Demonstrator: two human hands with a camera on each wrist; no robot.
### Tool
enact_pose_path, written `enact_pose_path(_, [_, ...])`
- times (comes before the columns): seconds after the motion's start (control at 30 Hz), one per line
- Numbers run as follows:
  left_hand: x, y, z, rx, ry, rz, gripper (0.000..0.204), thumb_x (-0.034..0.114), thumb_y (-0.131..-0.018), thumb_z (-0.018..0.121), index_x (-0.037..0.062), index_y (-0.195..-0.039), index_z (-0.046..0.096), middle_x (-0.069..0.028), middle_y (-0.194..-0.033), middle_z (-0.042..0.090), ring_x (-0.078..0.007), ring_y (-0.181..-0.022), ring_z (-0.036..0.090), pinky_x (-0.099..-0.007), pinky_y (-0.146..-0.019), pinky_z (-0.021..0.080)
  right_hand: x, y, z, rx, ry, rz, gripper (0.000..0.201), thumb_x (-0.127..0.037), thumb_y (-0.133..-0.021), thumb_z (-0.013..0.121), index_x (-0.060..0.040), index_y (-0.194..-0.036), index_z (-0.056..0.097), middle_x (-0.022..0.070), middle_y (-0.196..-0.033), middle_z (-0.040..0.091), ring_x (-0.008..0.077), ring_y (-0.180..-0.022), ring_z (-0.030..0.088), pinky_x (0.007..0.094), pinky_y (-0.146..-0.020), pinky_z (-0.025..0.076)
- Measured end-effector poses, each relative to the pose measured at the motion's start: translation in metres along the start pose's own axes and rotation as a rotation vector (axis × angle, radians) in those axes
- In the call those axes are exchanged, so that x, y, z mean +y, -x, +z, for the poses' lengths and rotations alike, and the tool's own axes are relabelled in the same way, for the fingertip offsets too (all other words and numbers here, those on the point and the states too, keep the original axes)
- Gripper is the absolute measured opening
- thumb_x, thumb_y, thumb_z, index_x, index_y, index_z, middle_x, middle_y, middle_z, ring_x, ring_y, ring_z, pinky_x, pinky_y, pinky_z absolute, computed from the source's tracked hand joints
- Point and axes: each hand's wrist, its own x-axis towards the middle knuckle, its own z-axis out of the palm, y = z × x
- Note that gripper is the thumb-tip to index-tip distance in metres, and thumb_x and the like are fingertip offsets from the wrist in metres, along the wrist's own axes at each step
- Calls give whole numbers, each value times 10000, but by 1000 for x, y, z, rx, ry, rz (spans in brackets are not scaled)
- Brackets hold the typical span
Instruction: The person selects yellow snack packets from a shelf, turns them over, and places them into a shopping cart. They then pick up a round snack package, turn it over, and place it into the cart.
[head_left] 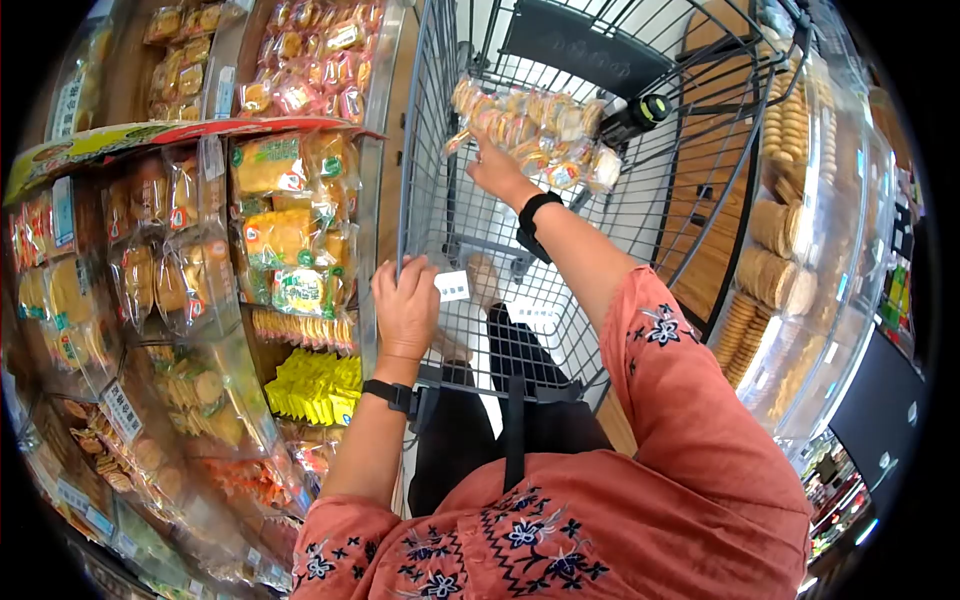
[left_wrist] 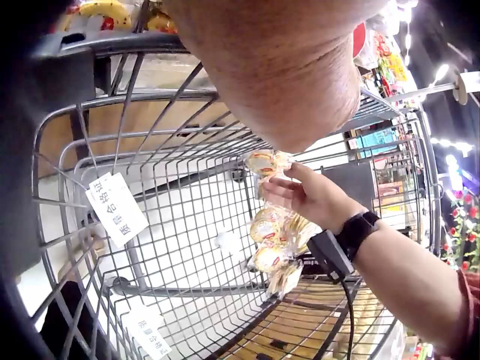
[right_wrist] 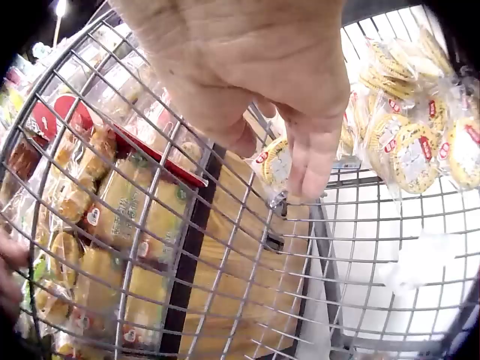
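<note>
My left hand (head_left: pixel 407 308) grips the left rim of the grey wire shopping cart (head_left: pixel 585 225), its fingers bent over the bar. My right hand (head_left: pixel 497 170) reaches down into the far part of the basket, among clear-wrapped round biscuits (head_left: pixel 565 172). In the right wrist view, its fingers point down beside a wrapped biscuit (right_wrist: pixel 275 163) with a red label, fingertips right at the wrapper. More biscuit packs (right_wrist: pixel 409 154) lie to the right of that hand. Seen from the left wrist, the right hand's fingers are fairly straight and overlap the packs (left_wrist: pixel 268 229).
A black bottle (head_left: pixel 630 120) with a green-ringed cap lies beside the biscuits. Shelves of packaged bread (head_left: pixel 290 210) stand close on the left. Clear bins of biscuits (head_left: pixel 775 240) line the right. White printed labels (head_left: pixel 452 287) hang on the near cart wires.
</note>
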Motion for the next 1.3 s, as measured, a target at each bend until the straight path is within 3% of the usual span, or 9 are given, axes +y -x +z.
enact_pose_path(0.37, [-16,11,-11,-12,59,-85,251,55,-734,671,104,-979,646,-32,-1108,608,-314,-1095,546,-503,-991,425,-19,-43,25,-170,156,-52,683,-114,-876,557,-46,-1511,315,308,-1252,589,431,-1129,591,435,-983,478])
enact_pose_path(0.5, [-22,15,-13,-1,35,-102,238,59,-734,671,94,-968,643,-40,-1098,605,-323,-1087,542,-497,-997,425,-14,-46,47,-94,223,-179,652,-103,-876,551,-54,-1493,348,284,-1228,613,436,-1057,623,439,-932,499])
enact_pose_path(0.63, [-25,17,-15,-11,28,-103,245,57,-738,671,98,-977,643,-40,-1098,603,-322,-1091,541,-493,-993,422,-21,-43,48,-188,97,-102,388,-205,-919,518,-73,-1281,569,246,-1165,657,417,-1050,640,440,-898,504])
enact_pose_path(0.73, [-27,14,-18,-14,54,-105,244,50,-748,674,115,-981,647,-34,-1097,606,-316,-1104,541,-492,-982,416,-13,-43,57,-129,195,-63,333,-258,-927,504,-87,-1188,621,221,-1099,686,383,-1028,661,417,-879,507])
enact_pose_path(0.87, [-28,14,-20,2,53,-100,231,53,-749,671,114,-970,639,-35,-1082,614,-321,-1086,542,-488,-970,421,7,-37,66,-43,-103,100,342,-234,-892,538,-73,-1178,635,179,-1020,710,340,-984,678,381,-870,510])
enact_pose_path(0.97, [-28,14,-20,34,58,-89,220,55,-751,664,115,-961,637,-36,-1072,619,-322,-1065,544,-484,-951,428,1,-10,53,29,-239,86,351,-231,-870,576,-51,-1165,635,163,-1063,707,285,-929,685,356,-859,513])
enact_pose_path(1.0, [-30,15,-20,51,61,-83,217,56,-751,661,116,-958,637,-37,-1068,620,-321,-1058,545,-483,-944,430,4,-3,51,47,-357,77,311,-210,-869,604,-41,-1129,636,113,-1007,703,196,-863,682,319,-787,538])
enact_pose_path(1.1, [-32,14,-20,76,37,-75,207,60,-750,658,118,-947,635,-43,-1060,620,-319,-1045,547,-478,-931,434,-31,46,19,35,-578,217,232,-178,-924,583,-46,-1109,629,43,-969,639,129,-839,650,281,-680,560])
enact_pose_path(1.3, [-38,20,-24,153,122,0,168,92,-774,660,137,-933,630,-32,-1015,605,-311,-1072,540,-463,-960,402,-67,144,-35,-22,-682,197,243,-102,-950,529,-47,-1183,574,91,-1041,608,189,-887,665,325,-735,597])
